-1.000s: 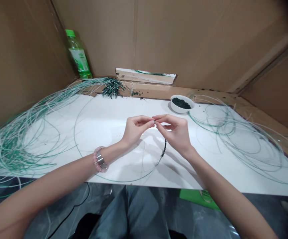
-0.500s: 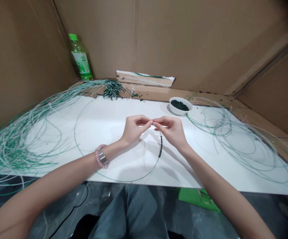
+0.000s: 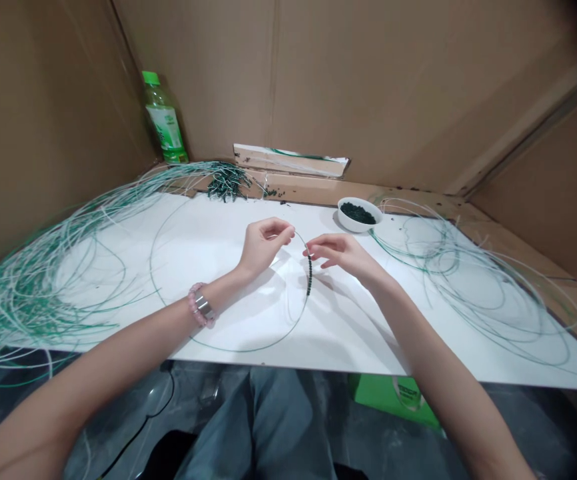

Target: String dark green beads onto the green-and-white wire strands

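My left hand [image 3: 264,245] pinches a thin green cord [image 3: 253,351] near its end, thumb against fingertips, above the white tabletop. From there the cord arcs right and down to my right hand [image 3: 341,256], whose thumb and fingertips close around it at the top of a row of small dark beads [image 3: 309,277]. The beads sit packed together on the cord and hang below the right fingertips. Further down, the cord curves in a wide loop over the table under my left forearm. A pink bead bracelet [image 3: 200,305] is on my left wrist.
A white bowl [image 3: 360,223] of dark beads stands behind my right hand. Bundled green and white cords [image 3: 23,287] cover the left side; loose coils [image 3: 468,293] lie right. A green-capped bottle [image 3: 166,127] stands in the back left corner. Cardboard walls enclose the table [image 3: 208,230].
My hands, fingertips together before, have moved apart. The left went up and left with the cord end; the right now sits at the top of the beads, with bare cord between the hands.
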Motion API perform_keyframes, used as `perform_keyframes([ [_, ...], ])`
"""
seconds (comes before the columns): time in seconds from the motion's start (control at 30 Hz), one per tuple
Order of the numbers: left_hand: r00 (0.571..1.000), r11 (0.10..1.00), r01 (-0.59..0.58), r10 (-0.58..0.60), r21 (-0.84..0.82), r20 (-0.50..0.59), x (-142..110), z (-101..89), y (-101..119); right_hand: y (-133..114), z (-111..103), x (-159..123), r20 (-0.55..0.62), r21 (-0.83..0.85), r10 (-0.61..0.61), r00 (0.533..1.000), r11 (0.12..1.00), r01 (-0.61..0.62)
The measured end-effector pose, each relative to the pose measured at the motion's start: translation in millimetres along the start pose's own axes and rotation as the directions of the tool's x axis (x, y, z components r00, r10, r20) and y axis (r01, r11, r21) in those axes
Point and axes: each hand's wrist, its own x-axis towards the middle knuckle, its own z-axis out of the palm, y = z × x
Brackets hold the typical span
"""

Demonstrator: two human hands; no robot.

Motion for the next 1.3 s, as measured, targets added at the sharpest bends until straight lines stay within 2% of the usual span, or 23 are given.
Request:
perform_keyframes([
  [0.13,0.995,0.998,0.067,-0.068,0.008,0.08,3,0.2,-2,4,4,2,0.022,0.058,0.013,1.0,0.998,-0.014],
  [0.23,0.97,0.987,0.156,-0.161,0.043,0.181,11,-6.7,6,10,6,5,-0.053,0.174,0.014,0.999,0.985,-0.004],
  [0.27,0.968,0.986,0.143,-0.158,0.087,0.197,12,-9.6,12,13,7,7,-0.092,0.221,0.018,0.996,0.975,0.003],
  [0.33,0.979,0.966,-0.005,-0.048,0.258,0.198,10,-13.7,30,18,8,10,-0.167,0.316,0.035,0.985,0.949,0.02],
  [0.37,0.977,0.918,-0.125,0.049,0.376,0.205,5,-13.8,40,20,9,11,-0.196,0.36,0.046,0.98,0.932,0.028],
  [0.4,0.96,0.831,-0.244,0.133,0.499,0.246,-2,-12.3,50,21,10,13,-0.22,0.402,0.058,0.974,0.915,0.037],
  [0.43,0.932,0.717,-0.339,0.167,0.609,0.321,-11,-9.3,57,23,10,14,-0.24,0.439,0.068,0.969,0.897,0.046],
  [0.47,0.9,0.601,-0.407,0.134,0.687,0.416,-20,-5.2,63,24,11,15,-0.257,0.473,0.077,0.963,0.879,0.056],
  [0.5,0.873,0.494,-0.444,0.05,0.748,0.485,-29,-0.6,66,24,12,16,-0.273,0.501,0.084,0.958,0.863,0.067],
  [0.57,0.831,0.316,-0.478,-0.14,0.819,0.539,-43,7.1,64,25,12,17,-0.304,0.54,0.094,0.948,0.837,0.09],
  [0.63,0.82,0.258,-0.448,-0.264,0.856,0.509,-48,9.3,55,24,12,18,-0.329,0.561,0.101,0.939,0.821,0.108],
  [0.7,0.825,0.311,-0.383,-0.309,0.87,0.473,-44,5.1,43,24,10,18,-0.349,0.575,0.109,0.931,0.809,0.12],
  [0.77,0.826,0.406,-0.327,-0.317,0.853,0.467,-37,-2.6,32,24,10,19,-0.362,0.591,0.121,0.924,0.796,0.127],
  [0.87,0.825,0.532,-0.291,-0.281,0.795,0.49,-24,-12.5,19,23,10,18,-0.367,0.615,0.136,0.92,0.777,0.131],
  [0.97,0.852,0.64,-0.234,-0.228,0.732,0.472,-16,-14.9,13,23,9,16,-0.365,0.624,0.141,0.92,0.77,0.129],
  [1.1,0.889,0.725,-0.178,-0.172,0.666,0.425,-8,-13.9,15,25,6,16,-0.348,0.62,0.149,0.925,0.777,0.108],
  [1.2,0.887,0.771,-0.162,-0.16,0.616,0.434,-5,-16.9,18,27,7,17,-0.302,0.622,0.155,0.941,0.78,0.071],
  [1.3,0.883,0.811,-0.13,-0.167,0.57,0.439,-5,-22.4,16,27,14,16,-0.198,0.619,0.13,0.972,0.785,0.022],
])
